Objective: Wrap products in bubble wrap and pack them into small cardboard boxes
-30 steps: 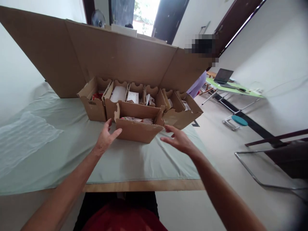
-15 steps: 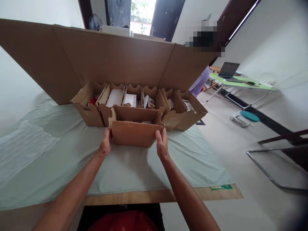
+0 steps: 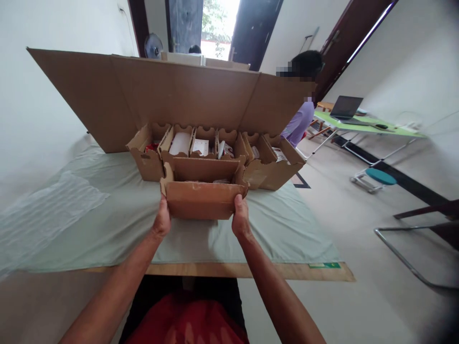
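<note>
Between my two hands is an open-topped cardboard box (image 3: pixel 201 200), with some items just visible inside it. My left hand (image 3: pixel 163 219) grips its left end, fingers hidden behind the side. My right hand (image 3: pixel 241 215) holds the right end, thumb against the front corner. Right behind stands a row of similar cardboard boxes: the leftmost box (image 3: pixel 150 165) has something red in it, another has a white block (image 3: pixel 180 144), and the rightmost box (image 3: pixel 283 172) contains a printed packet (image 3: pixel 279 154). A tall folded cardboard panel (image 3: pixel 186 93) rises behind the row.
A pale green cloth (image 3: pixel 118 229) covers the table, whose wooden edge (image 3: pixel 287 271) shows in front. Bubble wrap (image 3: pixel 68 210) lies at left. A person in a purple top (image 3: pixel 301 119) is beyond the panel. At right are a green table (image 3: pixel 387 128) with a laptop (image 3: pixel 346 108) and a teal stool (image 3: pixel 380 176).
The box in my hands has come slightly nearer to me, its front tilting a little. My view has shifted, showing more of the person behind the panel.
</note>
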A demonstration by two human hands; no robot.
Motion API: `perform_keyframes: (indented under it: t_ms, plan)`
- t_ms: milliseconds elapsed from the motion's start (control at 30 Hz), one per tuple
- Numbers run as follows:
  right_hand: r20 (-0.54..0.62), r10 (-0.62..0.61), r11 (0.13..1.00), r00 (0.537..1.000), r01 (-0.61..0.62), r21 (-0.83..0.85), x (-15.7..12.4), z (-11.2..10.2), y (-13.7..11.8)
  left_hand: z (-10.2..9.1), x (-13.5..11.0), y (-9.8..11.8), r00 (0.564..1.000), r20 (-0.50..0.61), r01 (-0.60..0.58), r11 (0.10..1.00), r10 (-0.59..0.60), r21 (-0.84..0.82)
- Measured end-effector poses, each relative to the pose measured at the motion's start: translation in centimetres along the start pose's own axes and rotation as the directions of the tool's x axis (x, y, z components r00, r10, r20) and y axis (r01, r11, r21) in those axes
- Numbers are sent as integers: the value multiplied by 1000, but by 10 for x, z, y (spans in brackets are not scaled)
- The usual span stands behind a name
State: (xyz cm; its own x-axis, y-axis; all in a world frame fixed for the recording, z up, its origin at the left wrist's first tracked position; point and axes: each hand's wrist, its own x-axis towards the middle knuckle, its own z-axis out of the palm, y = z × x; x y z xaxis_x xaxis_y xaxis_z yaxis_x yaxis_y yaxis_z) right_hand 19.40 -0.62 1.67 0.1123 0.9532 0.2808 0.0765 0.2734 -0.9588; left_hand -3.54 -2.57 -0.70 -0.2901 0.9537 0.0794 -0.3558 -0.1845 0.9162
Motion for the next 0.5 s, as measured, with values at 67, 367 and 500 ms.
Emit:
perform_keyframes:
  t_ms: [67, 367, 500]
  plan:
    - [12, -26, 1000, 1000, 27, -15, -1, 4, -13, 2, -6, 17, 995, -71, -70, 998, 70, 9]
    - [-89, -59, 989, 994, 70, 133, -3, -1, -60, 38, -15, 65, 1000, -9, -20, 989, 19, -149]
    - [-103, -86, 977, 991, 105, 187, -1, 5, -74, 38, -16, 85, 999, 8, -51, 983, 53, -175]
